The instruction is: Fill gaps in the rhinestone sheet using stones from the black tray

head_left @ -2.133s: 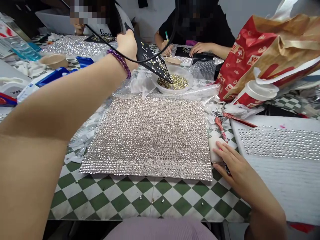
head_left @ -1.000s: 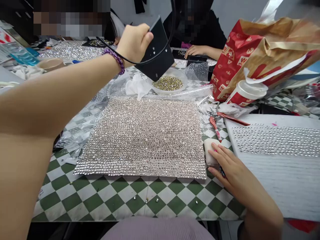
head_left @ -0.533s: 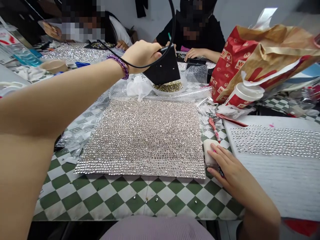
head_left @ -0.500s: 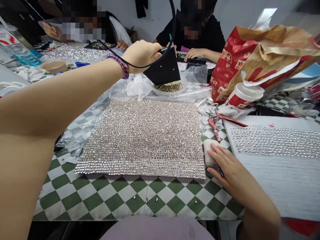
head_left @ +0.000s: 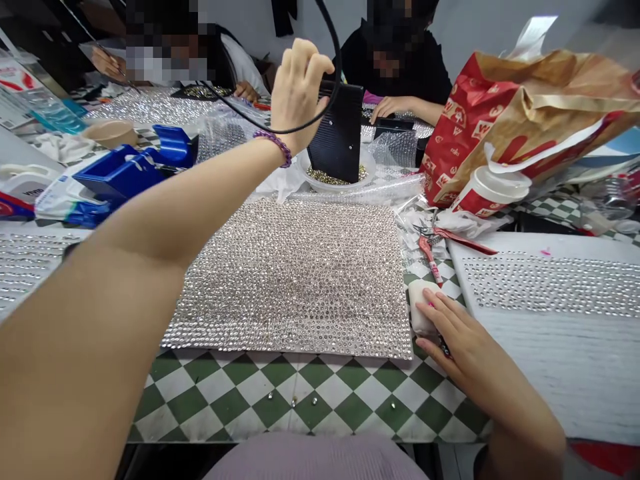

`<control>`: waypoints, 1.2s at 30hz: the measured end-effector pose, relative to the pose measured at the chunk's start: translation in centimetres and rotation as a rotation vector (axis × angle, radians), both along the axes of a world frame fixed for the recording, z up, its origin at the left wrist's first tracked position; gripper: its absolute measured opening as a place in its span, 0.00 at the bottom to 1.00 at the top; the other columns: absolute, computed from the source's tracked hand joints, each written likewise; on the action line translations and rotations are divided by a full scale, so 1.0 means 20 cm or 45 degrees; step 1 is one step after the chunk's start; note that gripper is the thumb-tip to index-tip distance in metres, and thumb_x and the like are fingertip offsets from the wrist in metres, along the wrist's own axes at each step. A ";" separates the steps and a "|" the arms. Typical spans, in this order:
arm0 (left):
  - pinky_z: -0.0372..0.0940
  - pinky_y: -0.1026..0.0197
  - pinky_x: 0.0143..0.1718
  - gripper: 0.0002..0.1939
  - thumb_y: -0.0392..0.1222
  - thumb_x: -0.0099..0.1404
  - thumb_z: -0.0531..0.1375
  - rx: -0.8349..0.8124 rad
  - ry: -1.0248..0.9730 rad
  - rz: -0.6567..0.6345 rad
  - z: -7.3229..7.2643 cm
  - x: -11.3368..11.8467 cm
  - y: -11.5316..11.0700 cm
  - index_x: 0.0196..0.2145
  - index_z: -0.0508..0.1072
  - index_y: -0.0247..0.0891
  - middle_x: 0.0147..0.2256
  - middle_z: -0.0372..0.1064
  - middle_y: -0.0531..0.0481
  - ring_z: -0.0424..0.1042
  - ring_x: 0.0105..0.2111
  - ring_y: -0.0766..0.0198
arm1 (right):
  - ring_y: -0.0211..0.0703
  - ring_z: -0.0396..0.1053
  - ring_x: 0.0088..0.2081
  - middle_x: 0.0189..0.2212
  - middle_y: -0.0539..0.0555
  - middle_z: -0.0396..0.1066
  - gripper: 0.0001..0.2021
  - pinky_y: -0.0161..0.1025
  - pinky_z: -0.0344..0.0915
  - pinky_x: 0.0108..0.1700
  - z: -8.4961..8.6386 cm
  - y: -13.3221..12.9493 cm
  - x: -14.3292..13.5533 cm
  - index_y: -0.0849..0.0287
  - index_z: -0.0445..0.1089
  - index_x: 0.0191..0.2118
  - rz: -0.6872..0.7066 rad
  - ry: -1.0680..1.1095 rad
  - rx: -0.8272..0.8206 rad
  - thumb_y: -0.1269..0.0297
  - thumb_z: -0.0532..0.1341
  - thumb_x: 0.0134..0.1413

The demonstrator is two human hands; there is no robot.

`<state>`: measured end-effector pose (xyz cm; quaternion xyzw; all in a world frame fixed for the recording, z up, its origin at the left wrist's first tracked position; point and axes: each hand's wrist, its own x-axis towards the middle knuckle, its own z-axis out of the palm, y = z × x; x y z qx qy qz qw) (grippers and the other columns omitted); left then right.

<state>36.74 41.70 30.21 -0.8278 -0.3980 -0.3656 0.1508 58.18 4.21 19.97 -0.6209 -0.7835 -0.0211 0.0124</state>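
Note:
My left hand [head_left: 300, 93], with a purple bead bracelet at the wrist, pinches the upper edge of a black ridged tray [head_left: 340, 133] between thumb and fingers. The tray stands steeply tilted in a clear bowl [head_left: 367, 177] of gold stones [head_left: 325, 177]. My right hand [head_left: 450, 327] rests against a white block [head_left: 421, 310], with a dark pen-like tool [head_left: 444, 345] held under its fingers. Between the hands lies a rectangular sheet [head_left: 300, 280] covered in rows of shiny stones.
Pliers with red handles [head_left: 430, 257], a paper cup [head_left: 493, 190] and a paper bag [head_left: 520, 120] are at right. A partly studded white board [head_left: 545, 360] lies beside my right arm. Blue dispenser [head_left: 125, 173] stands left. Two people sit opposite. A black cable [head_left: 336, 40] hangs near my left hand.
My left hand has moved up and slightly right, its fingers raised higher. The black tray now stands more upright in the bowl. The blue dispenser has come into view. My right hand stays put.

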 end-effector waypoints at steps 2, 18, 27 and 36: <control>0.48 0.49 0.60 0.30 0.28 0.57 0.55 -0.007 -0.030 -0.027 -0.07 0.04 0.03 0.57 0.55 0.38 0.59 0.48 0.43 0.48 0.58 0.55 | 0.44 0.44 0.65 0.65 0.48 0.41 0.26 0.48 0.61 0.61 0.00 0.00 0.00 0.57 0.50 0.62 -0.007 -0.008 0.002 0.51 0.48 0.62; 0.41 0.45 0.65 0.30 0.38 0.62 0.45 -0.223 0.174 -0.337 -0.33 0.05 0.06 0.62 0.49 0.50 0.65 0.38 0.59 0.39 0.64 0.62 | 0.45 0.47 0.65 0.64 0.48 0.44 0.27 0.49 0.65 0.58 -0.01 -0.01 0.00 0.57 0.51 0.62 -0.002 -0.030 0.033 0.51 0.47 0.62; 0.60 0.49 0.49 0.21 0.46 0.65 0.43 -0.409 0.380 -0.281 -0.35 0.16 0.12 0.50 0.67 0.42 0.50 0.65 0.43 0.65 0.49 0.53 | 0.44 0.44 0.66 0.65 0.46 0.39 0.27 0.47 0.62 0.60 0.00 -0.02 0.00 0.54 0.51 0.63 -0.025 -0.035 -0.023 0.50 0.49 0.61; 0.60 0.55 0.47 0.20 0.49 0.67 0.44 -0.489 0.376 -0.271 -0.35 0.15 0.12 0.48 0.68 0.41 0.49 0.66 0.43 0.66 0.46 0.56 | 0.43 0.44 0.66 0.65 0.44 0.38 0.26 0.47 0.62 0.60 -0.02 -0.03 0.01 0.53 0.51 0.62 -0.016 -0.053 0.008 0.49 0.47 0.62</control>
